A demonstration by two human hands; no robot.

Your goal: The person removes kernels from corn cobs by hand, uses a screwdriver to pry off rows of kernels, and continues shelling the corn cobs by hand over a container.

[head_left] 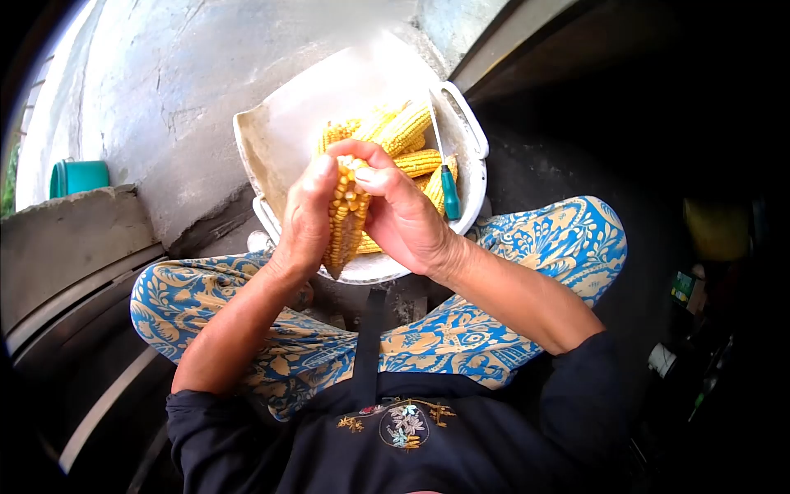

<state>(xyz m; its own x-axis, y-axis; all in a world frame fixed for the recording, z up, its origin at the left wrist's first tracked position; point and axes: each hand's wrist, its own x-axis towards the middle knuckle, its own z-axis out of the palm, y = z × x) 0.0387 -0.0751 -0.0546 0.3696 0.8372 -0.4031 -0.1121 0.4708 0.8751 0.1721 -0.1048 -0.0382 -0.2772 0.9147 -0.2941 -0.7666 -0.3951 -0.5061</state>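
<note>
Between my two hands I hold an ear of corn (347,216), its tip pointing down toward me, with kernels gone from part of its lower side. My left hand (309,212) is closed along its left side. My right hand (405,210) is closed on its upper right, the thumb pressed against the kernels. Beneath them stands a white basin (471,216) holding several yellow ears of corn (405,130). A screwdriver (450,191) with a green handle and long thin shaft leans inside the basin's right side.
A pale sheet (362,78) lines the basin's far side. A green bucket (81,178) sits at the left behind a low concrete ledge (78,230). My knees in blue patterned trousers (551,247) flank the basin. Small items (687,288) lie in shadow at right.
</note>
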